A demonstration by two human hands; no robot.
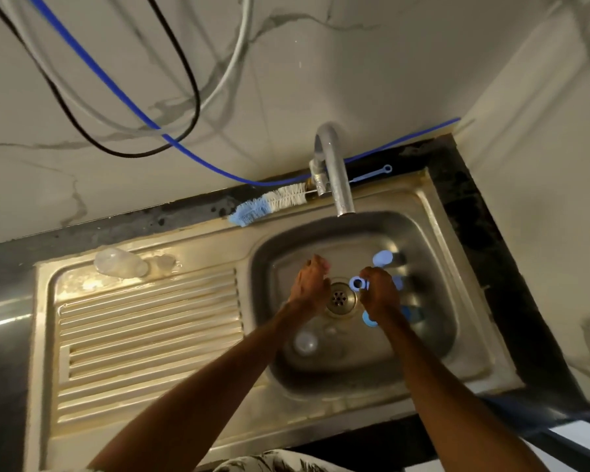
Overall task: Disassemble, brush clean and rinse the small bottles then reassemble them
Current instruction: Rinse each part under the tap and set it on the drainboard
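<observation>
So your right hand (379,294) is down in the sink basin (433,267), just right of the drain (339,298), with the fingers curled around a blue ring (358,283). It looks like a bottle collar with a dark hole through the middle. The grip is pretty closed, with the ring sticking out on the thumb side, facing your left hand (309,284).

The left hand is on the other side of the drain, close to the right but not touching it. Its fingers are loose and pointing toward the tap (338,178), and it isn't gripping anything.

More bottle bits are scattered in the basin:
- a blue cap (382,258) sits near the back, just past your right knuckles
- another blue piece (368,320) peeks out from under your right wrist
- a clear round part (305,342) lies near the front, under your left forearm

(There's more blue stuff on the right side of the basin, too blurry to call.)

One clear bottle (120,264) is lying on its side at the back of the drainboard (150,335), with a small clear piece (166,264) just beside it. The brush (269,204) is on the ledge behind the sink, bristles to the left, with its handle running behind the tap.
</observation>
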